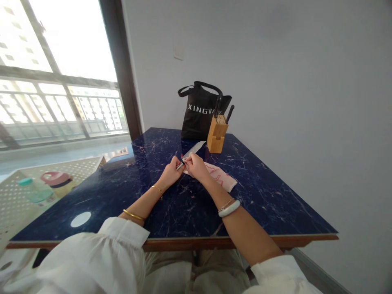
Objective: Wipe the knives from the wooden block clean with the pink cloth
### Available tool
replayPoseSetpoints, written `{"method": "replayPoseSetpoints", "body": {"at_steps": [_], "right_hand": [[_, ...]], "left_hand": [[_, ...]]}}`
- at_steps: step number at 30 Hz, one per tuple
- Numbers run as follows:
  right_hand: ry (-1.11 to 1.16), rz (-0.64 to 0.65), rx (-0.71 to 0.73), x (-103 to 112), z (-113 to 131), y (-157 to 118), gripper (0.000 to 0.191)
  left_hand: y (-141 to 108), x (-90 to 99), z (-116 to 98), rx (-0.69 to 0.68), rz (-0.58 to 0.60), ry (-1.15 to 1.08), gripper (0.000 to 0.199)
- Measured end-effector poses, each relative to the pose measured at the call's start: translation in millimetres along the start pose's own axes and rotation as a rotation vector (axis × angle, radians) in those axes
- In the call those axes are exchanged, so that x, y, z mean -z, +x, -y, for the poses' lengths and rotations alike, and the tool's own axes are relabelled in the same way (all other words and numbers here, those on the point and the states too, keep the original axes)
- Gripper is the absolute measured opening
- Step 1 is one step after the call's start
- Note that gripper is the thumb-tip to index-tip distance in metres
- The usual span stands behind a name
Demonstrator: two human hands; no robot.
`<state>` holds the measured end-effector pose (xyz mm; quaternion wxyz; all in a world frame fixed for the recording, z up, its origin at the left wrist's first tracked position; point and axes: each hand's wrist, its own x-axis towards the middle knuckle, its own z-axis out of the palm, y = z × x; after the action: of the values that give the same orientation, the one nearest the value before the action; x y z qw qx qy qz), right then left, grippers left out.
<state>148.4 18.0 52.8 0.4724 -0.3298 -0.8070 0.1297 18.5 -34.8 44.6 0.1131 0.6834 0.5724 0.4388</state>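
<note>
A knife with a broad pale blade point(196, 148) lies across my hands' work area, its tip pointing away toward the wooden knife block point(216, 136). My left hand point(172, 170) is closed around the knife's handle, whose silvery end shows below the fingers. Right beside it, my right hand point(196, 166) is closed on a pink and white cloth point(222, 176), its fingertips at the base of the blade. The rest of the cloth trails over the table under my right wrist. How the cloth sits around the knife is hidden by my fingers.
The dark blue marbled table point(263, 208) ends in a wooden front edge. Two dark-handled pieces stand in the knife block, before a black tote bag point(196, 122). At left, a perforated light tray point(87, 166) holds a bottle point(38, 192) and a pink-lidded container point(56, 179).
</note>
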Motion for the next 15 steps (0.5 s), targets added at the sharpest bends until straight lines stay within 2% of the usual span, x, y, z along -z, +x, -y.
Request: {"method": "replayPoseSetpoints", "body": {"at_steps": [3, 7, 9, 15], "right_hand": [[-0.023, -0.037, 0.003, -1, 1, -1, 0.009], [-0.023, -0.031, 0.007, -4, 0, -1, 0.009], [-0.029, -0.019, 0.002, -3, -3, -1, 0.009], [-0.031, -0.156, -0.087, 2, -10, 1, 0.009]], "left_hand": [[-2, -0.2, -3, -0.027, 0.056, -0.009, 0.012], [-3, 0.3, -5, -0.004, 0.009, 0.011, 0.012], [-3, 0.6, -6, -0.003, 0.026, 0.015, 0.012], [-5, 0.3, -9, -0.034, 0.074, -0.001, 0.013]]}}
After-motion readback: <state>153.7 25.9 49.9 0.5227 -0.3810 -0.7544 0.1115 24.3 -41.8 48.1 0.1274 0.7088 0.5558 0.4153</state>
